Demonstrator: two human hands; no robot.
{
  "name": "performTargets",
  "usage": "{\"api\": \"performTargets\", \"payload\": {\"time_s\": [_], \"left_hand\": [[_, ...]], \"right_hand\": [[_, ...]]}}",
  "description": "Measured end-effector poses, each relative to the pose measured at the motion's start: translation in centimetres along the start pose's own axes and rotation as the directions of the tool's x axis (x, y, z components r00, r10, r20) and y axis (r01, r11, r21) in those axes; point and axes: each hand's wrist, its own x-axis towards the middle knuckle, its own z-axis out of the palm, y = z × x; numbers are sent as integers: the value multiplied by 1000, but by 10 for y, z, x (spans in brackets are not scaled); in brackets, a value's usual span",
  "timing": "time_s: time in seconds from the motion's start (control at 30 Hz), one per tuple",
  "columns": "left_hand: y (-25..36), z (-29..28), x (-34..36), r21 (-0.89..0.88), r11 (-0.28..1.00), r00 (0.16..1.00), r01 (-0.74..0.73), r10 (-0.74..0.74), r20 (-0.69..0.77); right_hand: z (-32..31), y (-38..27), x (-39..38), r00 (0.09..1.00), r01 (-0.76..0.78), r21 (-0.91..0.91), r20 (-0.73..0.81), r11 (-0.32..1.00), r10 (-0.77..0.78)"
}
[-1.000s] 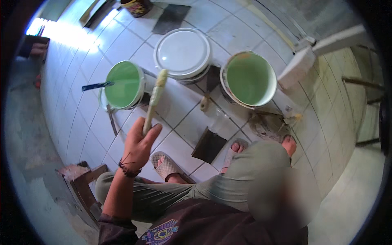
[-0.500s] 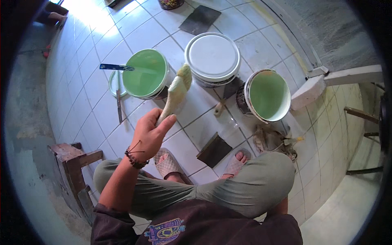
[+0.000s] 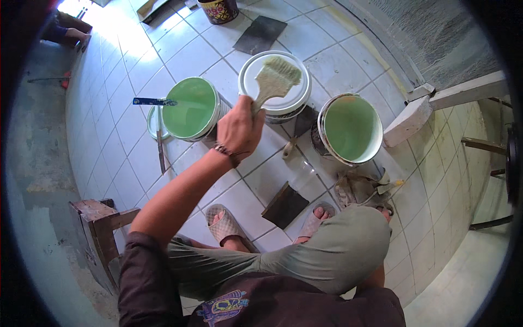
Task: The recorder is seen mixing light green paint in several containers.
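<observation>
My left hand is closed round the handle of a wide paintbrush, whose pale bristles are over the white-lidded bucket. Left of it stands a bucket of pale green liquid with a blue-handled tool across its rim, and a lid with a long flat tool lies beside it. A second green-filled bucket stands to the right. A dark-bladed scraper rests between the buckets. My right hand is hidden; only part of that arm shows beside my right knee.
A dark square sheet, a patterned pot, another dark sheet, a rag with tools, a wooden stool, a white beam, chair legs and another person's limb are around me.
My left hand has moved forward and right with the brush, turning it so its bristles now lie over the white lid. The view has also shifted slightly.
</observation>
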Motion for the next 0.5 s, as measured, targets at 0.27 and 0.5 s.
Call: {"api": "performTargets", "payload": {"time_s": [0.27,0.5], "left_hand": [[-23,49,56,202,952,948,-230,266,-172],[-45,45,57,327,932,966,-156,213,-146]], "right_hand": [[-17,-23,-7,993,69,98,88,993,-78],[-30,-49,-8,979,202,232,-28,951,-201]]}}
